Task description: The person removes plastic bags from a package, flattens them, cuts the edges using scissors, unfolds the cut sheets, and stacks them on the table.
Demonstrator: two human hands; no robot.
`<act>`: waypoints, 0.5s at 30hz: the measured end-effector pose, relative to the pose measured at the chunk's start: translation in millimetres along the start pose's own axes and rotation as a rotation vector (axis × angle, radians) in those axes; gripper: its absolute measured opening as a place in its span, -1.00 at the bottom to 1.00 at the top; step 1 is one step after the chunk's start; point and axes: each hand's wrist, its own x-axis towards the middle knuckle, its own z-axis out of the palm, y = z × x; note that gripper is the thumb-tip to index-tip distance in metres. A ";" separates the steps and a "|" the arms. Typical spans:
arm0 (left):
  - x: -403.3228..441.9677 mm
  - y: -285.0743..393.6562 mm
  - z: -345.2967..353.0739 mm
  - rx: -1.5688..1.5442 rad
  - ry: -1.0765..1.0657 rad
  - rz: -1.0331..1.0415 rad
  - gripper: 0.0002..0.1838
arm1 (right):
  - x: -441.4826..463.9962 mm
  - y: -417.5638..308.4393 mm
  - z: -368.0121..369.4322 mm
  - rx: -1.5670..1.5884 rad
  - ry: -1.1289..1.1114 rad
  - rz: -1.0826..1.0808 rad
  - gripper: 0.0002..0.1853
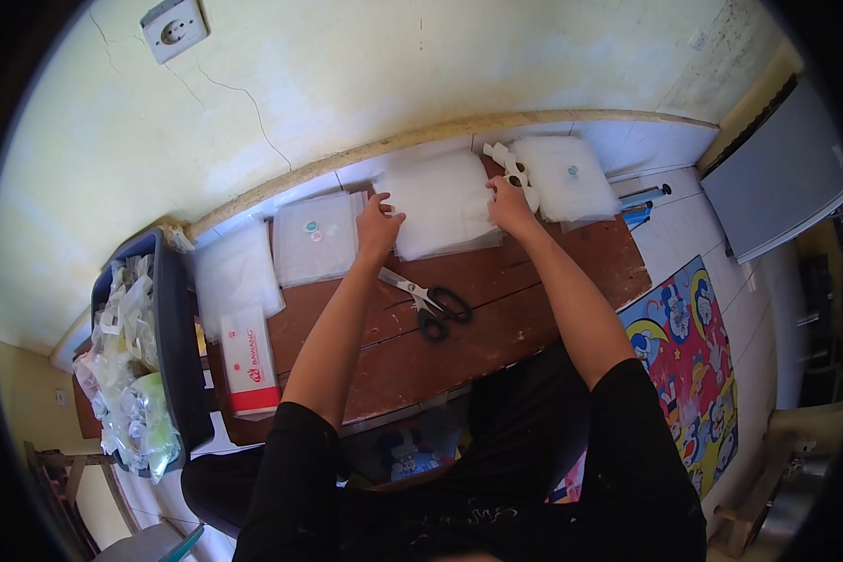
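A stack of clear, whitish plastic bags point(438, 208) lies on the brown wooden table, between my two hands. My left hand point(380, 229) is at its left edge, thumb and fingers apart. At the right edge is my right hand point(511, 208), with bent fingers and the thumb a little apart from the index finger. Just beyond the right hand lie white plastic cut-offs with round holes point(513, 169). Scissors with black handles point(429, 302) rest partly open on the wood, nearer my body.
Other plastic-bag stacks point(320, 262) point(236, 272) point(564, 192) line the table point(506, 298). A red-and-white BAWANG packet point(250, 363) sits at left. Beside it, a dark bin point(180, 347) holds crumpled plastic point(126, 365). A colourful mat point(691, 375) covers floor at right.
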 end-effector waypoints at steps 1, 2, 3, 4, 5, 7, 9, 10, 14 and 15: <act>-5.6 1.9 0.5 0.040 0.015 0.046 -0.46 | -0.9 -2.4 -2.1 -0.002 -0.019 0.015 -0.66; -9.8 4.1 0.3 0.080 0.029 0.093 -0.47 | -1.7 -4.9 -4.0 -0.003 -0.038 0.030 -0.69; -12.2 6.9 -0.5 0.080 0.029 0.092 -0.47 | -3.0 -7.0 -6.3 -0.003 -0.039 0.031 -0.69; -13.4 6.8 -0.5 0.114 0.017 0.106 -0.46 | -5.4 -9.6 -8.8 -0.070 -0.024 -0.028 -0.71; -14.2 7.0 -0.6 0.147 0.004 0.121 -0.46 | -7.7 -13.2 -10.7 -0.137 -0.008 -0.087 -0.73; -15.6 7.4 -0.8 0.166 0.004 0.129 -0.47 | -9.9 -16.0 -10.4 -0.153 0.004 -0.095 -0.73; -17.5 7.4 -1.4 0.184 0.006 0.136 -0.49 | -10.7 -16.2 -9.9 -0.168 0.015 -0.104 -0.73; -19.0 7.3 -1.6 0.247 0.048 0.180 -0.50 | -11.2 -16.8 -10.9 -0.190 -0.005 -0.090 -0.72; -30.4 9.4 -0.3 0.311 0.220 0.232 -0.55 | -11.7 -16.9 -8.2 -0.276 -0.021 -0.052 -0.63; -32.6 10.6 -0.4 0.312 0.219 0.231 -0.55 | -11.8 -15.7 -7.3 -0.275 -0.022 -0.052 -0.63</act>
